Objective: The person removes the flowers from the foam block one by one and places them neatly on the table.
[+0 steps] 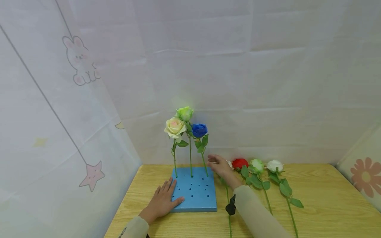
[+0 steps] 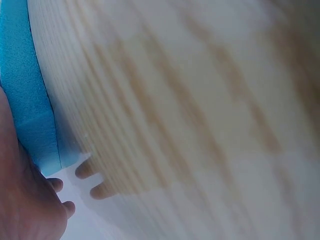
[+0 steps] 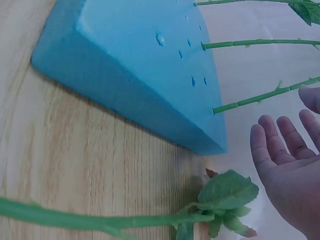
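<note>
A blue foam block (image 1: 196,201) with rows of small holes lies on the table. Three artificial roses stand along its back row: a cream rose (image 1: 175,128), a light green rose (image 1: 185,113) and a blue rose (image 1: 199,130). My left hand (image 1: 162,202) rests on the block's left edge, fingers spread and thumb on its top. Beside the blue rose's stem (image 3: 265,95), my right hand (image 1: 219,166) hovers past the block's back right corner. The right wrist view shows its palm with fingers loosely extended, apart from the stem and holding nothing.
To the right several roses lie on the wooden table (image 1: 327,205): a red rose (image 1: 239,163), a pale green rose (image 1: 257,165), a white rose (image 1: 275,165) and another partly hidden behind my right hand. A white printed cloth (image 1: 268,82) hangs behind the table.
</note>
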`<state>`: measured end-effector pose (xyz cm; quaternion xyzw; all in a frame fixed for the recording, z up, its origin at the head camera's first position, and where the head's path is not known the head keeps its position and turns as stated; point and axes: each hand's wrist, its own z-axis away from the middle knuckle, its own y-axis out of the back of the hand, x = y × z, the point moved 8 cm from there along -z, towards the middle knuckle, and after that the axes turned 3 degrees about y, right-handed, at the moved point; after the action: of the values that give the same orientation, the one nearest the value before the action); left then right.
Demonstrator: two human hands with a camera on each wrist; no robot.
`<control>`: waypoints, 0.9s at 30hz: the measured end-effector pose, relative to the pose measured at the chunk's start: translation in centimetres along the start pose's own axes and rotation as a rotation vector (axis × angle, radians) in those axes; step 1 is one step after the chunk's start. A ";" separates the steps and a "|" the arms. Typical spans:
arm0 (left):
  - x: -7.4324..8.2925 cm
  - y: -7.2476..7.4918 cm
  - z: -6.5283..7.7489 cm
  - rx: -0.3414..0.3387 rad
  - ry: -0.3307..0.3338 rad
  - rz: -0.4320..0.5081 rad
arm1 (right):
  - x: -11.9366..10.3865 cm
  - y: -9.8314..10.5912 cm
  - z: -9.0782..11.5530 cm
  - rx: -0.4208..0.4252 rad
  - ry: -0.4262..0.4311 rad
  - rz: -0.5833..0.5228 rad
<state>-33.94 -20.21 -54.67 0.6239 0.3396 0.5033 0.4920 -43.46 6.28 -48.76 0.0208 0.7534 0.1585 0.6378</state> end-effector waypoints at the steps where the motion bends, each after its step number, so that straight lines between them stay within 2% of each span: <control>1: 0.0 0.0 0.0 -0.001 0.001 0.000 | 0.1 -0.2 -0.1 -0.003 -0.005 -0.001; 8: 0.3 0.3 0.2 -0.005 0.000 0.006 | -0.1 -0.9 -0.3 -0.016 0.020 -0.010; 17: 0.2 0.2 0.2 -0.004 0.001 0.003 | -0.2 -1.4 -0.9 -0.016 0.032 0.047; 27: 0.0 -0.1 0.0 0.003 0.008 0.008 | -0.6 -2.5 -1.0 -0.005 0.025 0.021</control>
<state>-33.93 -20.18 -54.73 0.6241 0.3396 0.5074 0.4876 -43.86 3.61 -48.73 0.0248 0.7608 0.1673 0.6266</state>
